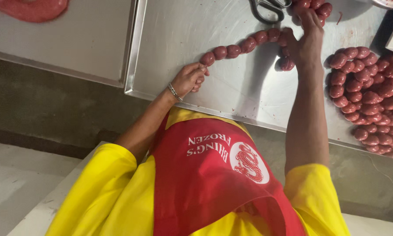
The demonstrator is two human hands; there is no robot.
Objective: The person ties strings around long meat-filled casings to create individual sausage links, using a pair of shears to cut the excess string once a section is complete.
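- Pinching one end of a string of small round dark-red sausage links, the left hand is seen mid-frame on the steel table.
- The string's other end is gripped by the right hand, upper right.
- A heap of like sausages lies at far right.

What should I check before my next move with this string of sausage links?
1. Left hand pinches the end of the string of sausage links: ok.
2. Right hand rests on the string's far end, but its grip is hidden: cannot tell.
3. String lies unbroken on the steel table: ok.
4. Scissors lie apart from both hands: ok.
5. Casings free of tears: cannot tell.
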